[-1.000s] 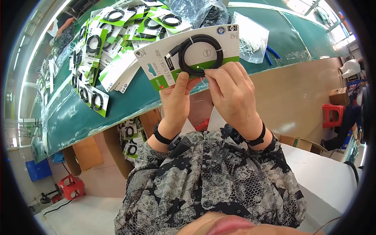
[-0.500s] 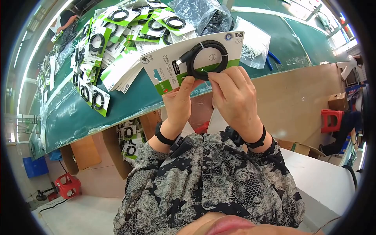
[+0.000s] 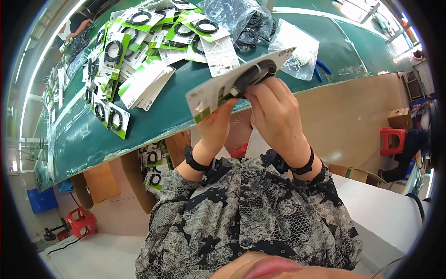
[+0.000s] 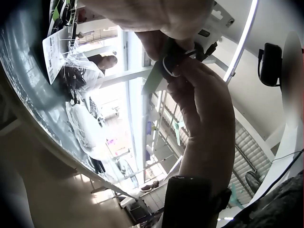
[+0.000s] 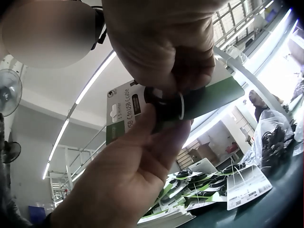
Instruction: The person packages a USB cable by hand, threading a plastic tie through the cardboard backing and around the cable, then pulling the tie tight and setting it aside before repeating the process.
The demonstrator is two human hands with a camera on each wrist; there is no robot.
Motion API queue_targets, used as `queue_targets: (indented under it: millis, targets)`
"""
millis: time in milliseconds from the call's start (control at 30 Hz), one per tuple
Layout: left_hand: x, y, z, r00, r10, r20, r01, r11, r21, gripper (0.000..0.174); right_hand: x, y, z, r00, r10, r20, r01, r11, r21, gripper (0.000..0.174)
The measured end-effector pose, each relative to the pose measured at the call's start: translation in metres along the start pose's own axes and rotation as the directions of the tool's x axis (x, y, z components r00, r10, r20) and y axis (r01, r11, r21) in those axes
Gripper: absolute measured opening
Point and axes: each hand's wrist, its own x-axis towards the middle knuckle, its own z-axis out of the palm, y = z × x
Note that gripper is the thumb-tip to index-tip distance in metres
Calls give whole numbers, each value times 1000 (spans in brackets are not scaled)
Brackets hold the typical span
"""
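Both hands hold up a white-and-green USB-C cable card (image 3: 200, 98) above the table's front edge, tilted so its face is seen at a steep slant. A black coiled cable (image 3: 257, 73) lies against its front. My left hand (image 3: 215, 124) grips the card's lower edge, thumb on the front. At the coil's lower side, my right hand (image 3: 278, 110) pinches with thumb and forefinger; what exactly lies between those fingertips I cannot tell. A white cable tie (image 5: 182, 105) loops around the coil in the right wrist view, close below the right fingers.
Carded cables (image 3: 139, 44) lie heaped on the green table (image 3: 153, 123), beside a stack of cards (image 3: 146, 86). Farther right are a bag of black cables (image 3: 248, 28), a bag of white ties (image 3: 297, 58) and a blue-handled tool (image 3: 321, 70). Below stands a box of carded cables (image 3: 155, 162).
The card has tipped from facing the head camera to a steep slant, its left end lower. Both hands stay on it; the right fingers keep pinching at the coil's lower side.
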Motion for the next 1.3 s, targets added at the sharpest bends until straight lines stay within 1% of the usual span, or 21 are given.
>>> queue_targets:
  millis: [100, 133, 233, 267, 300, 333, 367, 433, 467, 567, 600, 700, 733, 833, 867, 967, 1000, 1100, 1133, 1200, 1300]
  targets:
    - [2, -1, 8, 970, -241, -44, 216, 927, -305, 30, 1, 9, 6, 997, 66, 44, -67, 997, 38, 9]
    - [2, -1, 8, 968, -246, -47, 220, 926, -306, 30, -2, 8, 2, 996, 67, 50, -69, 997, 39, 9]
    - [9, 0, 4, 908, -419, 19, 331, 688, -646, 26, -7, 14, -16, 981, 74, -177, -38, 979, 198, 8]
    - [9, 5, 2, 906, -422, 16, 333, 689, -644, 26, -10, 23, -16, 982, 76, -175, -40, 979, 202, 8]
    - [10, 12, 2, 904, -422, 66, 354, 654, -668, 26, -16, 37, -12, 926, 362, -105, -312, 892, 327, 13]
    - [10, 19, 3, 901, -419, 117, 376, 617, -691, 25, -22, 49, -7, 792, 610, -2, -553, 719, 421, 19]
    - [9, 22, 4, 894, -414, 170, 403, 577, -711, 25, -30, 53, 4, 789, 614, -2, -557, 718, 417, 19]
    - [6, 18, 5, 881, -432, 194, 431, 561, -707, 25, -45, 56, 27, 948, 317, 19, -291, 845, 449, 33]
    - [3, 16, 5, 869, -448, 211, 454, 549, -702, 26, -47, 57, 32, 946, 323, 23, -298, 843, 448, 33]
    - [-1, 18, 7, 851, -472, 230, 483, 533, -694, 26, -48, 57, 42, 927, 352, 128, -356, 725, 589, 41]
    - [-1, 20, 7, 849, -474, 232, 485, 530, -695, 26, -47, 57, 41, 928, 352, 126, -355, 724, 592, 41]
    - [-2, 22, 8, 842, -490, 225, 491, 524, -696, 26, -48, 52, 34, 885, 409, 225, -466, 786, 406, 42]
    - [-2, 21, 9, 840, -495, 222, 492, 521, -698, 25, -49, 52, 35, 884, 411, 225, -468, 785, 406, 42]
    - [1, 25, 9, 849, -482, 217, 481, 533, -696, 25, -55, 55, 48, 918, 393, 55, -376, 817, 438, 41]
    - [2, 26, 8, 862, -461, 212, 465, 550, -694, 24, -57, 59, 53, 917, 395, 55, -378, 817, 436, 41]
    - [7, 27, 7, 879, -434, 196, 439, 579, -687, 23, -60, 73, 69, 841, 540, -22, -371, 606, 704, 38]
    - [9, 27, 6, 882, -435, 182, 432, 592, -680, 23, -60, 75, 68, 841, 541, -23, -370, 605, 705, 38]
    - [10, 19, 5, 877, -454, 158, 439, 620, -650, 22, -61, 79, 60, 972, 235, -18, -211, 903, 374, 32]
    - [9, 14, 6, 871, -468, 151, 450, 633, -630, 21, -61, 77, 60, 972, 235, -15, -212, 902, 377, 32]
    - [8, 7, 8, 865, -481, 146, 462, 647, -607, 21, -53, 63, 52, 946, 317, 66, -309, 825, 472, 27]
    - [4, 0, 14, 835, -538, 110, 473, 603, -643, 21, -53, 62, 52, 917, 377, 131, -387, 757, 527, 23]
